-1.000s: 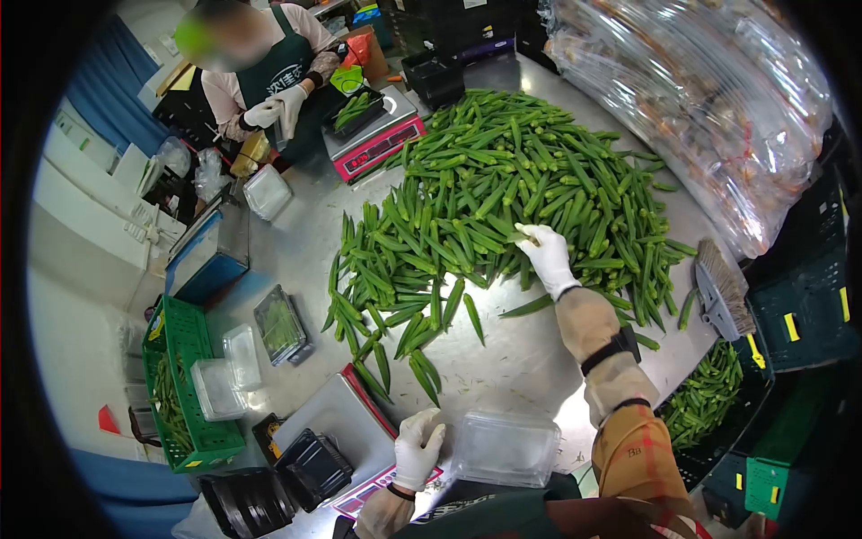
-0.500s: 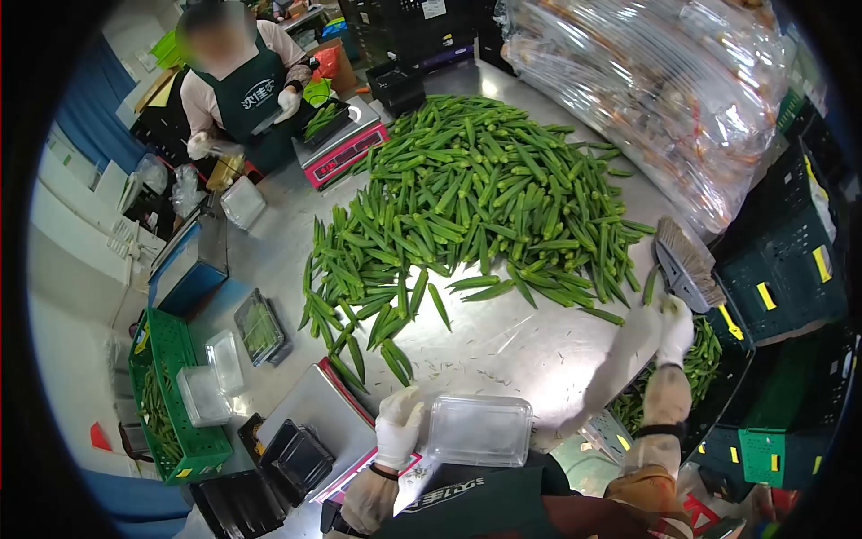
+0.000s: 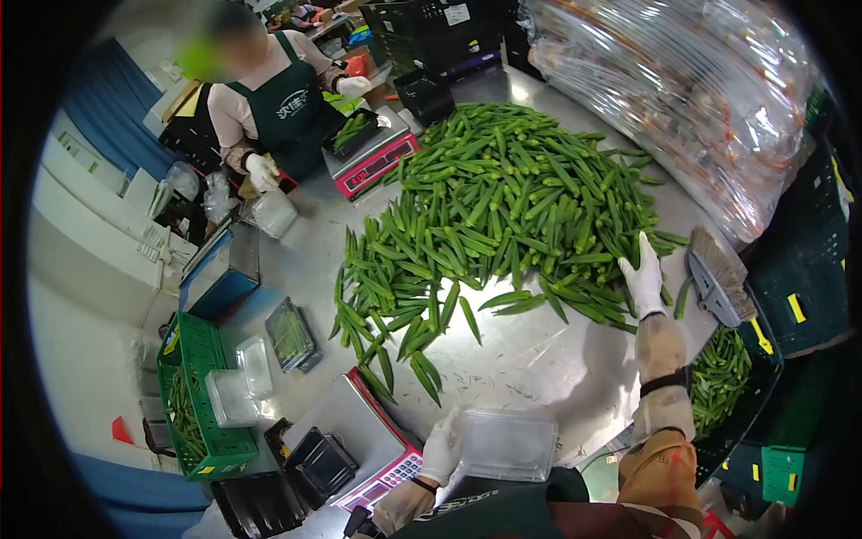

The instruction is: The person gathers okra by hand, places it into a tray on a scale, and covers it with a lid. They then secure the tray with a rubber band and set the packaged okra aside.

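Note:
A big heap of green okra (image 3: 503, 198) covers the far half of the steel table (image 3: 530, 359). My right hand (image 3: 645, 277), in a white glove, reaches out flat with fingers apart at the heap's right edge and holds nothing. My left hand (image 3: 443, 449), also gloved, rests near me on the left end of a clear plastic tray (image 3: 507, 444), beside a red weighing scale (image 3: 359, 440). Whether it grips the tray I cannot tell.
A hand brush (image 3: 716, 280) lies at the table's right edge above a crate of okra (image 3: 727, 377). A co-worker in a green apron (image 3: 283, 103) stands at another scale (image 3: 373, 157). Black trays (image 3: 314, 463) and a green basket (image 3: 193, 395) sit at the left.
My right hand left the heap, swung down past the table's right edge by the brush, and has now come back up to the heap's right side. My left hand stayed by the clear tray.

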`<action>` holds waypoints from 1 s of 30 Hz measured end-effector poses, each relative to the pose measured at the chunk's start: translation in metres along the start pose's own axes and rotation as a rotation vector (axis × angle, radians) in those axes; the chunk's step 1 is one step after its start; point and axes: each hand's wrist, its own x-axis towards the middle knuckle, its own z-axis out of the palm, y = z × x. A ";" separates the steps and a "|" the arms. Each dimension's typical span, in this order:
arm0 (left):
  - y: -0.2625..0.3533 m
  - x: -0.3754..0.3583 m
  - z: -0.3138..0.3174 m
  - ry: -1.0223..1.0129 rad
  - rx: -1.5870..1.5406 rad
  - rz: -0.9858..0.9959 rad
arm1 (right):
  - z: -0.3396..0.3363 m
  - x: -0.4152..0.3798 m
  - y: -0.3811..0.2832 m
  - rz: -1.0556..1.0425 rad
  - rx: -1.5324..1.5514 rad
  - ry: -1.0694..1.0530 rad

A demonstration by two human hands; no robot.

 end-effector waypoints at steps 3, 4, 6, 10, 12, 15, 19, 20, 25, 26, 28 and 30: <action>-0.011 -0.001 0.001 0.022 -0.026 -0.033 | 0.024 0.038 -0.003 0.060 -0.275 -0.135; -0.013 -0.001 0.002 0.034 -0.055 -0.023 | 0.027 0.044 -0.010 0.103 -0.328 -0.179; -0.017 0.000 0.005 0.065 -0.083 0.002 | 0.027 0.052 -0.025 0.189 -0.437 -0.265; -0.025 0.001 0.010 0.101 -0.084 0.004 | 0.028 0.056 -0.029 0.192 -0.345 -0.283; -0.025 0.001 0.012 0.097 -0.100 0.014 | 0.026 0.044 -0.030 0.165 -0.270 -0.239; -0.020 0.001 0.010 0.082 -0.115 -0.003 | 0.022 0.023 -0.032 0.158 -0.117 -0.258; -0.017 0.001 0.013 0.081 -0.098 0.005 | 0.052 -0.026 -0.023 0.016 0.575 -0.223; -0.026 0.002 0.017 0.088 -0.024 0.044 | 0.055 -0.040 -0.029 0.034 0.422 -0.256; -0.015 -0.013 0.014 0.034 -0.027 0.015 | 0.056 -0.091 -0.101 -0.109 0.129 -0.355; -0.019 -0.017 0.017 0.034 -0.029 0.013 | 0.051 -0.100 -0.116 -0.080 0.031 -0.425; -0.014 -0.026 0.018 -0.002 -0.058 -0.045 | 0.063 -0.115 -0.127 -0.181 -0.152 -0.474; -0.020 -0.035 0.026 0.038 -0.052 -0.016 | 0.067 -0.129 -0.145 -0.316 -0.269 -0.582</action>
